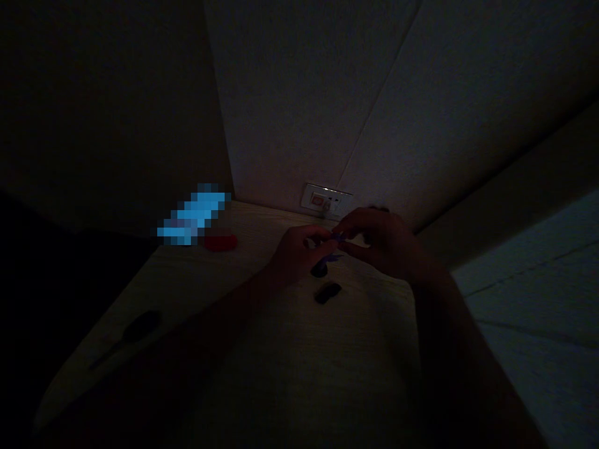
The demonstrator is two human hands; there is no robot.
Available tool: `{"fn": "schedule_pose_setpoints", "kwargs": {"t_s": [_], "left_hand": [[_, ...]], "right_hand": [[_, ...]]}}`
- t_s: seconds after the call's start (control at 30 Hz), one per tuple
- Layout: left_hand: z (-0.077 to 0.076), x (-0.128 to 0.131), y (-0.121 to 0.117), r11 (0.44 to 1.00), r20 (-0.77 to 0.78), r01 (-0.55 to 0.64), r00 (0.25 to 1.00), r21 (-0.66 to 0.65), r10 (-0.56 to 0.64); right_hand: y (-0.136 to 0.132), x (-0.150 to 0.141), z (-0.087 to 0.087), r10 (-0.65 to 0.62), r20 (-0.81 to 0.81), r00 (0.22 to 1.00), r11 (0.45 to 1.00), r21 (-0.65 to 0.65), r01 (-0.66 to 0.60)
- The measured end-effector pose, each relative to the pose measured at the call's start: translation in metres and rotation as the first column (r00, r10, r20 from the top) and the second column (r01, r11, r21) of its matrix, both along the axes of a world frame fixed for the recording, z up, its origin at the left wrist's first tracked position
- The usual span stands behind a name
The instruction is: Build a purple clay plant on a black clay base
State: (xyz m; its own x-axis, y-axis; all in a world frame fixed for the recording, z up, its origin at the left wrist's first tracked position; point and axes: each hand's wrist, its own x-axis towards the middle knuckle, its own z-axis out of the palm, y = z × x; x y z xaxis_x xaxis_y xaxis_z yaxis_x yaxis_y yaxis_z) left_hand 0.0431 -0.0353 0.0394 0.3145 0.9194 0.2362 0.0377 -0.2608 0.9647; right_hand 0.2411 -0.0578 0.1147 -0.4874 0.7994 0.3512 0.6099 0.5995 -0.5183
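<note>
dim scene, small purple piece (336,239) pinched between fingertips of left hand (294,252) and right hand (381,243), held just above the table (262,349) near the wall socket (326,200), its long axis too dark to tell, two dark pieces (327,292) lying below, red object (219,242) to the left

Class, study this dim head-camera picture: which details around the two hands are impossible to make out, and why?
- Small purple piece, head view: shape unclear, covered by the fingertips of the left hand and right hand.
- Two small dark pieces on the pale wooden table: too dark to identify.
- Bright blue patch: pixelated.
- White wall socket: too small for detail.
</note>
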Motion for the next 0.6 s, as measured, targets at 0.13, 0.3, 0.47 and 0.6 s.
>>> {"fn": "schedule_pose_setpoints", "kwargs": {"t_s": [0.13,0.3,0.47,0.6], "left_hand": [[0.0002,0.0005,-0.0002,1.000,0.003,-0.009,1.000,-0.003,0.009],[-0.0006,0.0009,0.0001,1.000,0.006,-0.011,1.000,0.003,0.011],[-0.0020,0.0014,0.0011,1.000,0.011,-0.013,1.000,0.011,0.013],[-0.0034,0.0015,0.0013,1.000,0.018,-0.013,1.000,0.015,0.013]], "right_hand": [[0.0008,0.0010,-0.0008,-0.007,0.003,1.000,1.000,-0.007,0.007],[0.0004,0.0013,-0.0011,-0.005,-0.003,1.000,1.000,-0.012,0.005],[-0.0002,0.0004,-0.0006,-0.018,-0.001,1.000,1.000,-0.012,0.018],[0.0005,0.0010,-0.0011,-0.014,0.004,1.000,1.000,-0.008,0.014]]}}
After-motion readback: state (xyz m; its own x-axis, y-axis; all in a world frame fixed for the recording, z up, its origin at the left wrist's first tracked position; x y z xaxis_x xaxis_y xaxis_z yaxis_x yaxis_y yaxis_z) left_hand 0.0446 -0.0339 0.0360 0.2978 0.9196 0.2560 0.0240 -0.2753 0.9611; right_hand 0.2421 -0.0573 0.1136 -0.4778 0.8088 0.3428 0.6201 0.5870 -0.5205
